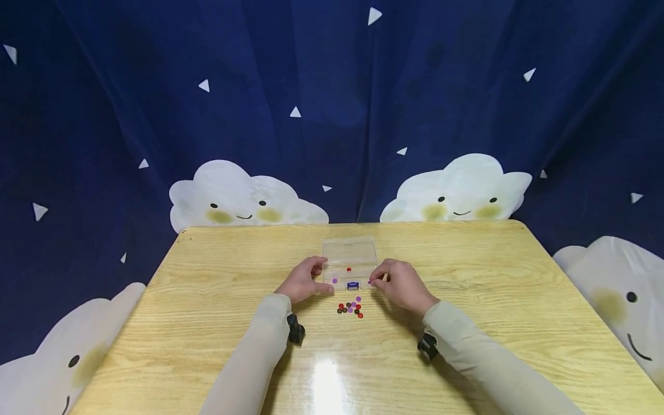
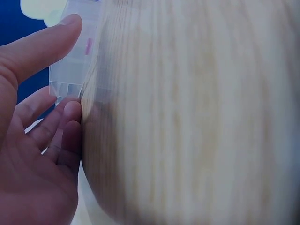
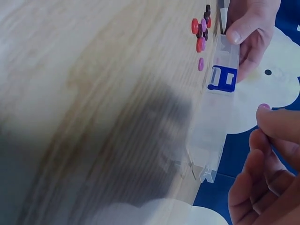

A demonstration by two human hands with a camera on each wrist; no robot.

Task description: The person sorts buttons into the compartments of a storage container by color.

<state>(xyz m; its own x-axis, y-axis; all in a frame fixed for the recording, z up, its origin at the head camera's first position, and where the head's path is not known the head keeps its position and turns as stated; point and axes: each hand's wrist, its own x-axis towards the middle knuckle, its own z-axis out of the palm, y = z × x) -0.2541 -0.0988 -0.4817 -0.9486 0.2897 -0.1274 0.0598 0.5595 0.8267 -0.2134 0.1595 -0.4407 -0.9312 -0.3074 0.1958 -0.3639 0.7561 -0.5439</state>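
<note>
A clear plastic box (image 1: 332, 271) with a blue latch (image 3: 225, 78) lies on the table, its lid (image 1: 350, 249) swung back. One red disc (image 1: 349, 270) and one purple disc (image 1: 335, 280) are inside. My left hand (image 1: 306, 281) holds the box's left end, thumb at the front corner and fingers around the side. Over the right end, my right hand (image 1: 404, 286) pinches a small purple disc (image 3: 265, 107) between thumb and fingertips, most of it hidden by them. Several loose red, purple and dark discs (image 1: 350, 310) lie in front of the box.
The wooden table (image 1: 218, 323) runs back to a dark blue curtain (image 1: 332, 115) printed with white clouds. A black wrist strap (image 1: 295, 329) is on the left wrist and another strap (image 1: 427, 346) on the right.
</note>
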